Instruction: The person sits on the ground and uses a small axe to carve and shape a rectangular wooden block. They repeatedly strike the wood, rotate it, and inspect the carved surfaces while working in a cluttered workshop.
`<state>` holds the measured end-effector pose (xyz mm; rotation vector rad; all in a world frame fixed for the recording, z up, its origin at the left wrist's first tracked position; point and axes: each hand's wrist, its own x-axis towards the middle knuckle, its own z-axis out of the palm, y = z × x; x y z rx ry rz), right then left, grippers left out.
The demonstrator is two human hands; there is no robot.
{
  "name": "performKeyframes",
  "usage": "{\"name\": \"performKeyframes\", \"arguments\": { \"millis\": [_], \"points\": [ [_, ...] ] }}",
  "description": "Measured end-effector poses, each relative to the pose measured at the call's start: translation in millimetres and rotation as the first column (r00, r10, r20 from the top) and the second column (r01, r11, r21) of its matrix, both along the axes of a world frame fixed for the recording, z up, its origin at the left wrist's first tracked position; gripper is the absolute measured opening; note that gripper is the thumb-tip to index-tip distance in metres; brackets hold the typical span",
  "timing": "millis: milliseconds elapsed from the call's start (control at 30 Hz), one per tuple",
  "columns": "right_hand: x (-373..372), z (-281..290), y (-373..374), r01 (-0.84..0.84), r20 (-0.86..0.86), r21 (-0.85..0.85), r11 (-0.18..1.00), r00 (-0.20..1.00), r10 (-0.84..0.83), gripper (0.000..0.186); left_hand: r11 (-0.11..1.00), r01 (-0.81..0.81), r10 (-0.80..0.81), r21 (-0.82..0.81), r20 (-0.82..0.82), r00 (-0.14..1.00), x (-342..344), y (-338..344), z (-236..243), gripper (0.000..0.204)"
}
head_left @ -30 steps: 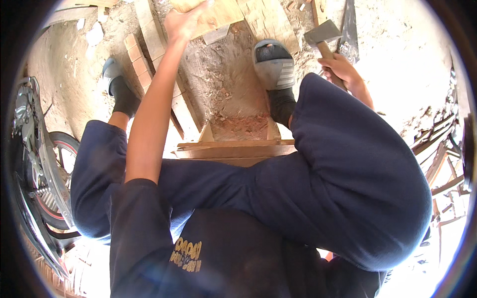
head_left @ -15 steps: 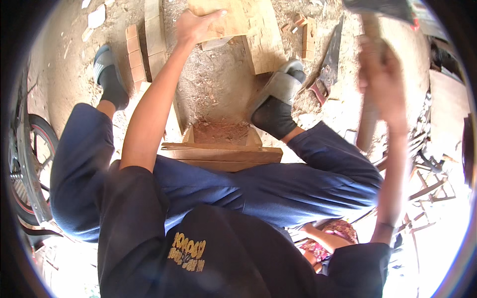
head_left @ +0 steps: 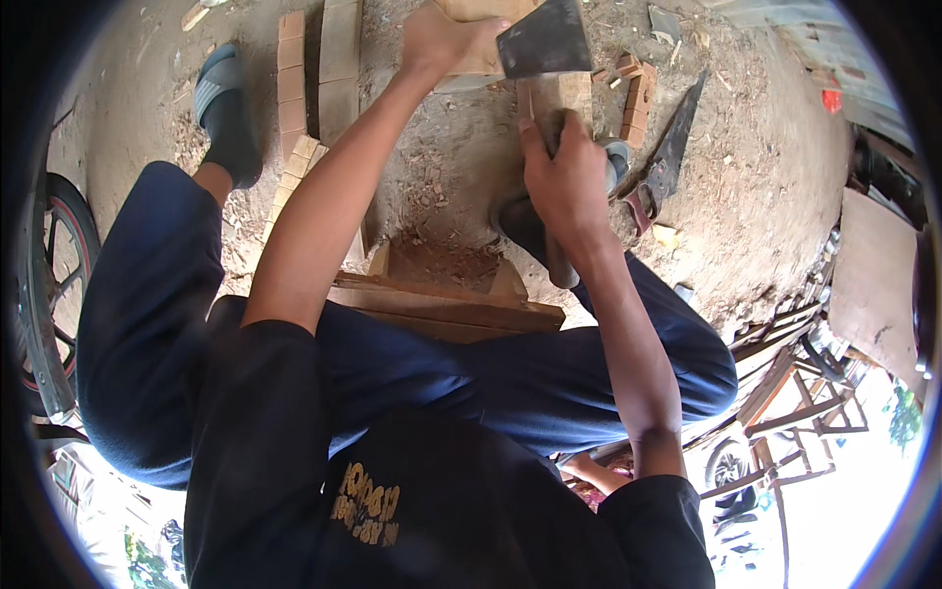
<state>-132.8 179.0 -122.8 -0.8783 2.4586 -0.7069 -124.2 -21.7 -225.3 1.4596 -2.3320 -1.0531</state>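
Observation:
My left hand grips a pale wooden block at the top of the view, holding it against the ground. My right hand is closed around the wooden handle of a hatchet, whose dark steel head sits against the block just right of my left hand. I sit on a low wooden stool with both knees spread, in dark blue trousers. My left foot in a grey sandal rests at the upper left; my right foot is mostly hidden behind my right hand.
Cut wooden planks lie in a row on the dirt at upper left. A hand saw lies on the ground to the right. Wood chips cover the dirt. A wheel stands at the left edge, a wooden frame at lower right.
My right hand swung the hatchet from raised high on the right down onto the block. My left hand stayed on the block.

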Motion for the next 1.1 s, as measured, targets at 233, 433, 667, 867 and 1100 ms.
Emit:
{"name": "performKeyframes", "arguments": {
  "millis": [233,433,667,867,1100],
  "points": [
    [11,1,-5,-0.001,-0.031,-0.046,0.999,1.000,-0.001,0.026,0.971,0.075,0.041,0.225,-0.469,0.882,8,-3,0,0.054],
    [7,2,0,-0.024,-0.068,0.032,0.999,0.997,0.026,0.027,1.000,0.024,-0.022,0.006,-0.274,0.962,6,-1,-19,0.054],
    [16,27,-20,0.081,-0.009,-0.115,0.990,0.996,-0.083,0.027,0.964,0.111,0.012,0.242,-0.454,0.891,6,-11,-22,0.049],
    [14,-20,-9,-0.033,-0.021,0.087,0.996,0.999,0.035,0.022,0.998,0.051,-0.019,0.037,-0.605,0.796,5,1,-12,0.039],
    [21,20,-23,0.121,0.053,-0.075,0.990,0.992,-0.117,0.028,0.976,0.125,-0.040,0.178,-0.416,0.909,9,-8,-17,0.045]
  ]
}}
